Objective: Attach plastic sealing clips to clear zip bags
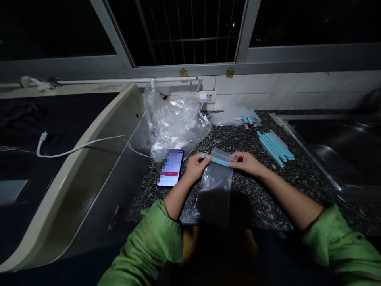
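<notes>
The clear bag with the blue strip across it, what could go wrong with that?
The blue strip might slip crooked, since the left hand and right hand pinch near its ends. The clear bag looks thin, so it could crumple. The phone lies beside the left arm, which might bump it.

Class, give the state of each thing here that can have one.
Left hand, gripping strip.
Right hand, gripping strip.
Blue strip, across small bag; clipped or not, unclear.
Phone, screen lit.
Charger, plugged in.
Cable, one end loose.
Large bag, crumpled.
</notes>
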Motion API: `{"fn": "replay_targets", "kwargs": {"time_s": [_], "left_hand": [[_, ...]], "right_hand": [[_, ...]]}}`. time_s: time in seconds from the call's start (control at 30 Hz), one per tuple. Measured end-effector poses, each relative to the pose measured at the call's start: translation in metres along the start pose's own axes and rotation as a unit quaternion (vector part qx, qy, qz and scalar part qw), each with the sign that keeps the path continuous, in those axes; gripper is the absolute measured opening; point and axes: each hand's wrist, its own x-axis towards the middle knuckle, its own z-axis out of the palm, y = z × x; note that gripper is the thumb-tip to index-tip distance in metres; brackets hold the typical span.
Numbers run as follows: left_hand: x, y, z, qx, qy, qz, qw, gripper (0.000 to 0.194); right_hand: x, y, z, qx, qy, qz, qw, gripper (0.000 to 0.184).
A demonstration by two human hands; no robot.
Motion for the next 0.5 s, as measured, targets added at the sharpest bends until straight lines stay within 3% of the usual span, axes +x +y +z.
{"fn": "replay_targets", "kwargs": {"time_s": [0.17,0.37,0.5], "left_hand": [[0.0014,-0.0036,-0.0005,0.0,0.018,0.014,1.0,0.04],[0.0031,-0.0047,-0.0011,-0.037,0.057,-0.022,0.997,0.039],[0.0023,-0.003,0.0003,-0.042,0.017,-0.042,0.998,0.043]], "right_hand": [[0.0013,0.0,0.001,0.036,0.036,-0.005,0.999,0.048],[0.0033,0.005,-0.0019,0.042,0.039,-0.022,0.998,0.048],[0.0023,0.0048,-0.0042,0.045,0.069,-0.048,0.995,0.05]]}}
